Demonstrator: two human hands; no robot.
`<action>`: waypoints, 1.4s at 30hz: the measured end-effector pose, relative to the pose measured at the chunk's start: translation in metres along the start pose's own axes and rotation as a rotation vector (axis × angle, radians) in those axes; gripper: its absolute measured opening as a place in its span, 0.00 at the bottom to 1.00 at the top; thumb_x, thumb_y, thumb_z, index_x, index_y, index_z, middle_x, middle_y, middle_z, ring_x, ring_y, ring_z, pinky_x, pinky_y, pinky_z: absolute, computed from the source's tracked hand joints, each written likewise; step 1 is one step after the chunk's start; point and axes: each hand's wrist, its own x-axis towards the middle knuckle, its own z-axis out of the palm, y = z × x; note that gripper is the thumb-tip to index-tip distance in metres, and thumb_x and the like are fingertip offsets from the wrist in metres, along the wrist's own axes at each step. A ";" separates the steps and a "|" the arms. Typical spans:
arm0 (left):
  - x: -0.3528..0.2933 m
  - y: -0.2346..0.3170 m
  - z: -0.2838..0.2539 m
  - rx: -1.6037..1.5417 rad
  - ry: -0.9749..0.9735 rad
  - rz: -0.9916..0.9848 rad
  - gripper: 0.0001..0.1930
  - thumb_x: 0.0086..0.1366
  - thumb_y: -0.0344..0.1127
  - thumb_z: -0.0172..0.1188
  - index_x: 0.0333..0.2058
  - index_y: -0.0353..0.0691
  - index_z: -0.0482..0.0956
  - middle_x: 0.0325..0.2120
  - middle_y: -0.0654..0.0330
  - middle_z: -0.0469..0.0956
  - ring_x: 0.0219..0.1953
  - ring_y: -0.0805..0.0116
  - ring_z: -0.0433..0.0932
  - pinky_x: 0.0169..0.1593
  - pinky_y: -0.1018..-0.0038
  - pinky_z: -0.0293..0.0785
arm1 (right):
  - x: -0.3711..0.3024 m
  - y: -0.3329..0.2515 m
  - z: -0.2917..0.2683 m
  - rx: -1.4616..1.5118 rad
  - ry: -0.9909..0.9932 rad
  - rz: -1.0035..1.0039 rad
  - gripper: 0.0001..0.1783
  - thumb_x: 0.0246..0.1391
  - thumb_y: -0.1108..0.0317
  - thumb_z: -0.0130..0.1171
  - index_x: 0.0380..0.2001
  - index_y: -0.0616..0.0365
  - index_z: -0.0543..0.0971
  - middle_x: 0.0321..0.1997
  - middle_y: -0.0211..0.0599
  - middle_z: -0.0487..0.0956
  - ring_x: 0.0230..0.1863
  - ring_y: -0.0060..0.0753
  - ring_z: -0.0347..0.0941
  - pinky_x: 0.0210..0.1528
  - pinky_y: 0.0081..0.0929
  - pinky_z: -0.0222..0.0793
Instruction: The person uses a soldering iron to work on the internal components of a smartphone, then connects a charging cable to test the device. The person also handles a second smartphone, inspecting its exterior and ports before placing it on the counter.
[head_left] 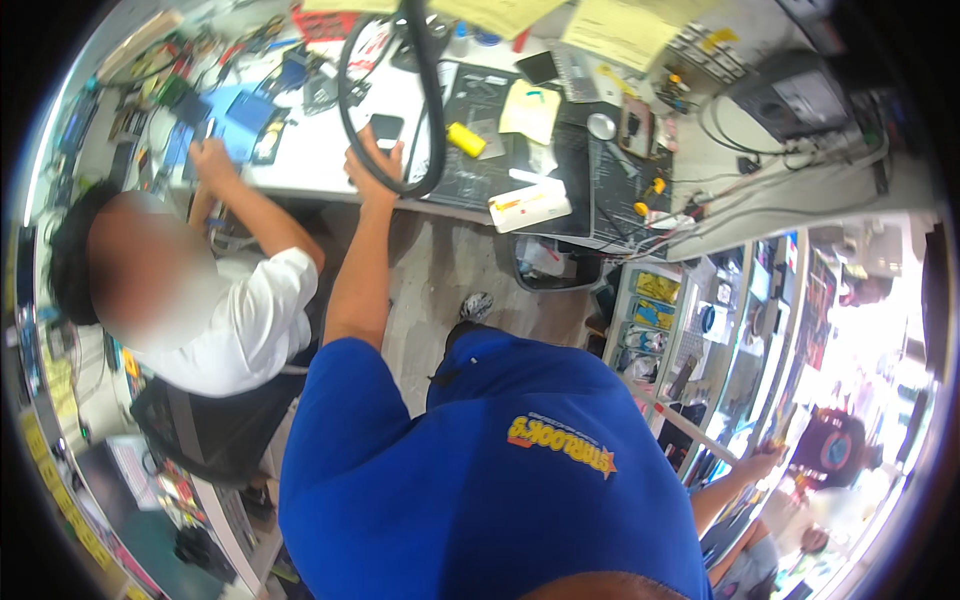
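My left arm stretches up to the white worktop, and my left hand (375,168) is closed round a dark smartphone (387,128) at the table's edge. A black cable loop (432,150) hangs in front of that hand and partly covers it. A yellow cylinder-like object (466,140) lies to the right of the phone, on a dark mat. Far off to the right, by the glass display case (722,400), is my right hand (760,463). Its fingers look bent, but they are too small and blurred to show whether they hold anything.
A seated person in a white shirt (245,315) works at a blue mat (235,125) on my left. Papers and a white box (530,205) lie on the table. Below its edge stands a dark bin (550,265). Cables (690,215) run along the right side.
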 end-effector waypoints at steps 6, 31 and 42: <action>-0.009 -0.054 0.059 0.289 0.036 0.040 0.36 0.72 0.51 0.66 0.69 0.33 0.70 0.57 0.42 0.81 0.57 0.43 0.81 0.62 0.51 0.75 | 0.048 0.019 -0.036 -0.281 -0.108 -0.270 0.16 0.68 0.58 0.58 0.38 0.57 0.89 0.33 0.28 0.82 0.33 0.26 0.76 0.32 0.26 0.71; -0.236 0.122 0.028 -0.350 -0.757 0.229 0.24 0.79 0.48 0.54 0.62 0.37 0.78 0.59 0.44 0.79 0.59 0.45 0.79 0.62 0.56 0.75 | -0.026 -0.019 0.004 0.307 -0.007 0.014 0.27 0.74 0.48 0.60 0.24 0.55 0.79 0.25 0.27 0.79 0.24 0.16 0.72 0.24 0.20 0.68; -0.334 0.452 -0.047 -0.963 -1.066 0.365 0.18 0.81 0.40 0.54 0.59 0.32 0.77 0.55 0.47 0.80 0.57 0.54 0.79 0.65 0.63 0.71 | -0.050 -0.038 -0.103 0.610 -0.260 -0.135 0.26 0.78 0.48 0.54 0.33 0.60 0.82 0.28 0.32 0.79 0.31 0.23 0.76 0.38 0.24 0.72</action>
